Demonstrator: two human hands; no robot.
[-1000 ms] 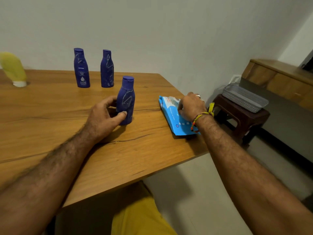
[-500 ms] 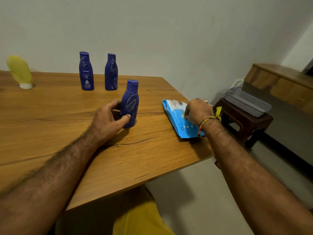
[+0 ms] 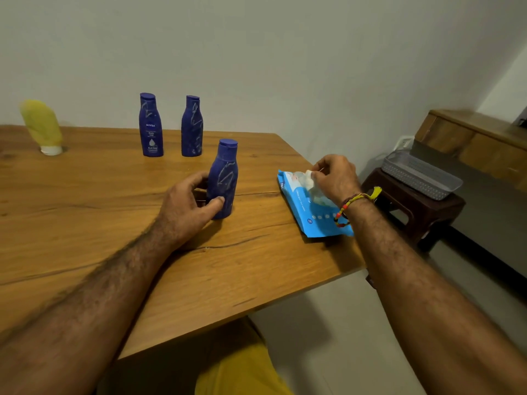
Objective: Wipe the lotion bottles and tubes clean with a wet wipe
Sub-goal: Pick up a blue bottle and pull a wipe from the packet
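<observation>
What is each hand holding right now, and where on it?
Left hand grips the nearest blue lotion bottle round its lower body; right hand pinches a wet wipe by its top.

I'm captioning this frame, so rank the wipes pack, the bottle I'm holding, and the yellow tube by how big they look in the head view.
1. wipes pack
2. held bottle
3. yellow tube

The tube stands farther back, so its true size against the bottle is unsure.
</observation>
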